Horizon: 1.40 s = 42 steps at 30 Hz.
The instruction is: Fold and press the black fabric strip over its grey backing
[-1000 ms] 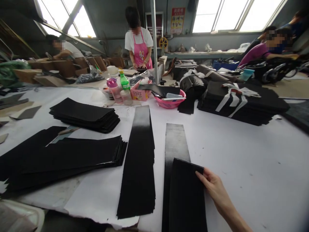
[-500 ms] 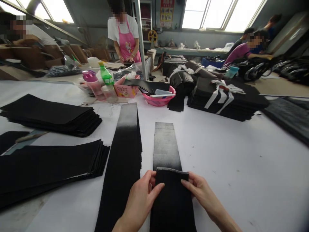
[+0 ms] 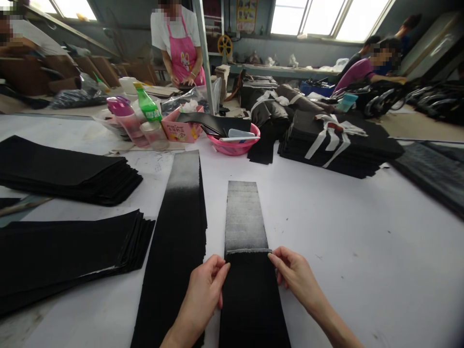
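Black top strip (image 3: 252, 304) lies lengthwise on the white table (image 3: 333, 212), front centre, near end running out of the frame. It sits over an under strip (image 3: 246, 215), whose greyish far end shows beyond it. Far edge of the top strip has a thin grey line across it. Left hand (image 3: 203, 290): thumb and fingers pinched together at the strip's far left corner. Right hand (image 3: 295, 270): thumb and index finger clamped on the far right corner. Just left, a strip pile (image 3: 170, 237), parallel-ish, also grey at its far end. Farther left, two black stacks, a rear stack (image 3: 61, 169) and a front stack (image 3: 68, 251), set crosswise. Beyond the strips: pink bowl (image 3: 234, 148) with items in it, pink box (image 3: 181, 131), green bottle (image 3: 148, 104). Back right, a black bundle (image 3: 300, 145) with white ties on top. Across the table, a person in a pink apron (image 3: 181, 55), hands low.
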{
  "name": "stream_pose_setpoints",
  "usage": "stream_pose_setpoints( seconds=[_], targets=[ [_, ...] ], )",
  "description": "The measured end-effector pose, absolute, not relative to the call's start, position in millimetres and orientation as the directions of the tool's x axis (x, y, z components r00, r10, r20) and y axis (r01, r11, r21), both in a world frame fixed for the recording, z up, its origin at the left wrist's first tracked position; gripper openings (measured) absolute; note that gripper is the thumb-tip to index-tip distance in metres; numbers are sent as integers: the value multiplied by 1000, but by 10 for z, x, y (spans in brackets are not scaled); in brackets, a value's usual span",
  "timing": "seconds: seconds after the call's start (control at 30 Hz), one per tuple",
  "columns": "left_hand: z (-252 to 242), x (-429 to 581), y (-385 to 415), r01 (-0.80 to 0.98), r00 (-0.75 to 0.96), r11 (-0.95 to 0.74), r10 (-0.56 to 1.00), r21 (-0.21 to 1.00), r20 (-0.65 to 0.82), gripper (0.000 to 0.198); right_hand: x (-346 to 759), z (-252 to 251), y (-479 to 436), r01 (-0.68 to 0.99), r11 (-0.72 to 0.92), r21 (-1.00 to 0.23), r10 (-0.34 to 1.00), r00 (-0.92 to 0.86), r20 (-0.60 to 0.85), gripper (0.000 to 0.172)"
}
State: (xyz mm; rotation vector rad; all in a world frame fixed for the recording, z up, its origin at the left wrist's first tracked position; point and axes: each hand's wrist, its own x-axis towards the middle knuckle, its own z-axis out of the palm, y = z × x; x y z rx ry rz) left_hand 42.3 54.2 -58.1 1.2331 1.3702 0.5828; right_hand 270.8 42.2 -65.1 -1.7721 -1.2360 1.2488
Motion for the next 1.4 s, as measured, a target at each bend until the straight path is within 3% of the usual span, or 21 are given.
stream_pose_setpoints(
  seconds=[0.33,1.4],
  targets=[
    [-585,439,639,424,156,299,906,855,-394,38,2728,-732,518,377,-310,-873,950,149,-273,33],
    [-729,415,761,466,148,310,896,829,-418,37,2709,-770,660,394,-449,-802,892,144,-429,38]
  ],
)
